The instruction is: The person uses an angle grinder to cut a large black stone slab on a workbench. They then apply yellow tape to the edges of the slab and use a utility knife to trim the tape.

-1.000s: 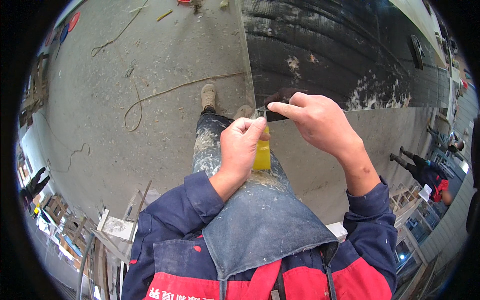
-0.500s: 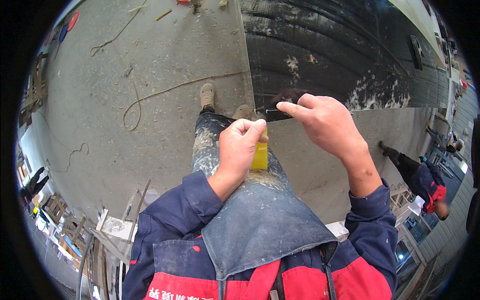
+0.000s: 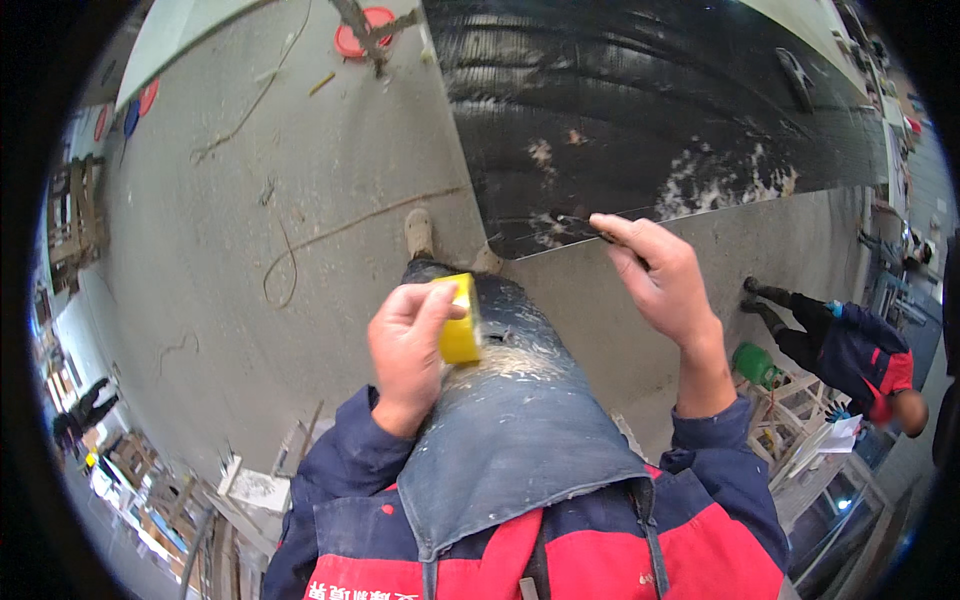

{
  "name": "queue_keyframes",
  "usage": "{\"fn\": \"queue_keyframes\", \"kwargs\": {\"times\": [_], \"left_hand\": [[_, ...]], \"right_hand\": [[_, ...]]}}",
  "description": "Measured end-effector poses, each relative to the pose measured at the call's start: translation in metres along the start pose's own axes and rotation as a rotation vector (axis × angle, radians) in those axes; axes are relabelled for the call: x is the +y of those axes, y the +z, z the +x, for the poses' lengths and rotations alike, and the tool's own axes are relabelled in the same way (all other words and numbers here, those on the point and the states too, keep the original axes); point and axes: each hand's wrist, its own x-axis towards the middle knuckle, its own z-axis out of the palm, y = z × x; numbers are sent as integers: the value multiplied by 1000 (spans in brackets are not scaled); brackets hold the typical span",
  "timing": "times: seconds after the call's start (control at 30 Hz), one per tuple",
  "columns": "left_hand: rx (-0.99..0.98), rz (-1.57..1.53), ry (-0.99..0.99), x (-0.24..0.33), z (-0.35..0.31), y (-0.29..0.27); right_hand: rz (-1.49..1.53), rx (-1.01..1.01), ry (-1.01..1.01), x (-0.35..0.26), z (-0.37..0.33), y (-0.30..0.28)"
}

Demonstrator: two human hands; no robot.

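My left hand (image 3: 407, 350) grips a yellow scraper (image 3: 461, 322), its blade resting on my grey, paste-smeared apron (image 3: 520, 420) over my thigh. My right hand (image 3: 660, 280) reaches forward and pinches the near edge of a large black sheet (image 3: 650, 110) that lies on the concrete floor. White paste patches (image 3: 720, 185) dot the sheet near that edge. My shoes (image 3: 420, 232) stand just left of the sheet's corner.
A thin cable (image 3: 330, 235) snakes across the concrete floor (image 3: 250, 300) to the left. Red round lids (image 3: 360, 35) lie at the far end. Another person (image 3: 850, 345) in dark and red clothing crouches at the right by a green container (image 3: 755, 365). Wooden frames (image 3: 240, 500) sit lower left.
My right hand has moved away from the left hand, forward and right to the black sheet's edge. The left hand has lowered the yellow scraper onto the apron.
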Motion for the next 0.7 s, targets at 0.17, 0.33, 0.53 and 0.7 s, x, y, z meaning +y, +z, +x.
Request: {"fn": "queue_keyframes", "kwargs": {"times": [0.17,0.33,0.53,0.7], "left_hand": [[-4,5,321,55,5,-24],[-12,102,582,127,49,-52],[-107,170,714,219,172,-78],[-176,485,880,291,298,-100]], "right_hand": [[240,122,134,-2,-34,-2],[23,53,-6,-23,-58,25],[21,-268,138,-100,-60,45],[689,-140,71,-143,-25,29]]}}
